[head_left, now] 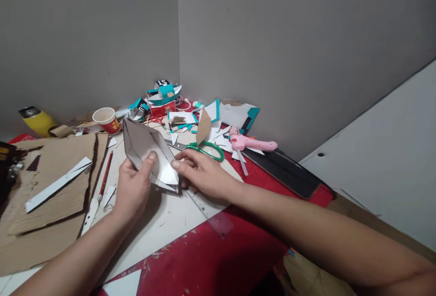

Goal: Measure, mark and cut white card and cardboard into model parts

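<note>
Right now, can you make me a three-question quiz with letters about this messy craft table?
1. Where is the pink glue gun?
A. right of the green scissors
B. inside the paper cup
C. on the brown cardboard

2. What colour is the bottle at far left?
A. blue
B. yellow
C. white

3. How is the folded card piece held?
A. lying untouched
B. by one hand only
C. by both hands

Answers: 1 A, it lies just right of the scissor handles. 2 B, its body is yellow. 3 C, the left hand and right hand both pinch it.
</note>
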`<state>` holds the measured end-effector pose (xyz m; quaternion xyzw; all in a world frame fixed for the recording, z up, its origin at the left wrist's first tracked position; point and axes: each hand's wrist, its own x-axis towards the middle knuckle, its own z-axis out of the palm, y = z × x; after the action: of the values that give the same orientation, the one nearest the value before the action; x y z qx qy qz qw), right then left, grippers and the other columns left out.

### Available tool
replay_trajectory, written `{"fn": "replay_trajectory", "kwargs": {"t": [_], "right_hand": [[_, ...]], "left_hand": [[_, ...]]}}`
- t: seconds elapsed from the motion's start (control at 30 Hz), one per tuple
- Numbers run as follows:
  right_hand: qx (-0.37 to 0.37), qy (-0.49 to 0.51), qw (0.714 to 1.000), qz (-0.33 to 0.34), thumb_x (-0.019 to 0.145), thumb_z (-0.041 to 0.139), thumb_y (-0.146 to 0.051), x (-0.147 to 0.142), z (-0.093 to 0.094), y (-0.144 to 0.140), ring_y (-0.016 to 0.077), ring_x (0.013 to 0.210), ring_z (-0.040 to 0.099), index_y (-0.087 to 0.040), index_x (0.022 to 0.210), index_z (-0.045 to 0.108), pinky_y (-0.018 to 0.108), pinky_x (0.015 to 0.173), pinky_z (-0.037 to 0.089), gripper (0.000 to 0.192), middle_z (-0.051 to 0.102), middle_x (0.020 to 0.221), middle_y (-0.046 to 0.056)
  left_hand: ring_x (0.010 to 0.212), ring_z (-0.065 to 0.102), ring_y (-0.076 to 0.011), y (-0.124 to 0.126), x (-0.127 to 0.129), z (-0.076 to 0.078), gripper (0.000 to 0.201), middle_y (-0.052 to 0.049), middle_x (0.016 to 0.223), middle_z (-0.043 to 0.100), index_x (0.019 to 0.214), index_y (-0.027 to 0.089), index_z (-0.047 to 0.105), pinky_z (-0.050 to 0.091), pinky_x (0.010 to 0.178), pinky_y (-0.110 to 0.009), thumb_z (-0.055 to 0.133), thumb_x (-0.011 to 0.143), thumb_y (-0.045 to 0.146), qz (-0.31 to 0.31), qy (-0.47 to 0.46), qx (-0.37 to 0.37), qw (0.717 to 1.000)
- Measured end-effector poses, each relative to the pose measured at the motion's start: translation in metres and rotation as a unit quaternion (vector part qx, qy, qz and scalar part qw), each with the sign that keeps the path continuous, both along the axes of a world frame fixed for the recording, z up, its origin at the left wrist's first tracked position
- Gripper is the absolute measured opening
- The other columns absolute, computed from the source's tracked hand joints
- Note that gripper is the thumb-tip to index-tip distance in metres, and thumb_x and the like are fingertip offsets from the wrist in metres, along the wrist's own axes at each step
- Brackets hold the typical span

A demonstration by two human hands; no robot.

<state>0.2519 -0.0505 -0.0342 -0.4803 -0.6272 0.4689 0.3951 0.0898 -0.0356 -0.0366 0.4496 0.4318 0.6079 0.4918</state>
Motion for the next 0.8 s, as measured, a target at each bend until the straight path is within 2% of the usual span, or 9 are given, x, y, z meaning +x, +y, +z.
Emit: {"fn": "replay_trajectory", "kwargs": {"t": [0.1,0.23,0.37,0.5,0.7,0.8], "right_hand": [[-0.084,0.042,0.994,0.060,0.086,0.062,-0.032,-0.007,-0.004,-0.001,0.0103,0.052,0.059,-0.018,0.094,0.053,0.017,0.039,0.044,0.018,0.059,0.068,-0.002],[-0.142,0.075,0.984,0.075,0.078,0.065,-0.012,-0.009,-0.006,0.000,0.0067,0.041,0.054,-0.017,0.085,0.053,0.015,0.037,0.046,0.015,0.059,0.060,-0.005],[-0.151,0.097,0.981,0.078,0.076,0.067,-0.011,-0.007,-0.011,0.004,0.0072,0.038,0.053,-0.016,0.080,0.054,0.016,0.036,0.045,0.015,0.059,0.054,-0.005],[-0.143,0.101,0.981,0.081,0.079,0.064,-0.015,-0.007,-0.016,0.006,0.0085,0.038,0.055,-0.016,0.080,0.055,0.016,0.036,0.045,0.009,0.060,0.053,-0.004],[-0.132,0.092,0.986,0.050,0.083,0.058,-0.013,-0.008,-0.010,0.007,0.0072,0.035,0.052,-0.016,0.079,0.054,0.016,0.036,0.046,0.007,0.058,0.052,-0.005],[-0.158,0.103,0.980,0.062,0.086,0.055,-0.014,-0.009,-0.006,0.007,0.0082,0.039,0.057,-0.015,0.084,0.054,0.016,0.035,0.046,0.003,0.062,0.057,-0.003]], "left_hand": [[0.076,0.064,-0.0144,-0.005,0.001,-0.002,0.025,-0.001,0.087,0.073,0.092,0.018,0.068,0.049,0.074,-0.025,0.075,0.074,0.033,0.006,0.038,0.018,0.999],[0.069,0.062,-0.0138,-0.009,0.002,-0.004,0.024,-0.001,0.081,0.071,0.092,0.018,0.067,0.049,0.067,-0.025,0.074,0.075,0.034,-0.006,0.051,0.012,0.999],[0.062,0.061,-0.0149,-0.011,0.003,-0.006,0.024,0.000,0.075,0.069,0.091,0.019,0.066,0.049,0.058,-0.026,0.073,0.076,0.037,-0.020,0.051,-0.013,0.998],[0.061,0.062,-0.0149,-0.011,0.005,-0.004,0.025,0.000,0.076,0.070,0.092,0.020,0.065,0.050,0.058,-0.027,0.073,0.075,0.035,-0.036,0.027,-0.035,0.998],[0.072,0.064,-0.0162,-0.010,0.004,-0.004,0.031,-0.004,0.086,0.072,0.091,0.015,0.065,0.051,0.068,-0.028,0.079,0.068,0.031,-0.011,0.067,-0.038,0.997],[0.069,0.063,-0.0150,-0.010,0.002,-0.004,0.029,-0.003,0.082,0.071,0.088,0.015,0.064,0.050,0.065,-0.027,0.078,0.069,0.033,0.029,0.086,-0.027,0.995]]}}
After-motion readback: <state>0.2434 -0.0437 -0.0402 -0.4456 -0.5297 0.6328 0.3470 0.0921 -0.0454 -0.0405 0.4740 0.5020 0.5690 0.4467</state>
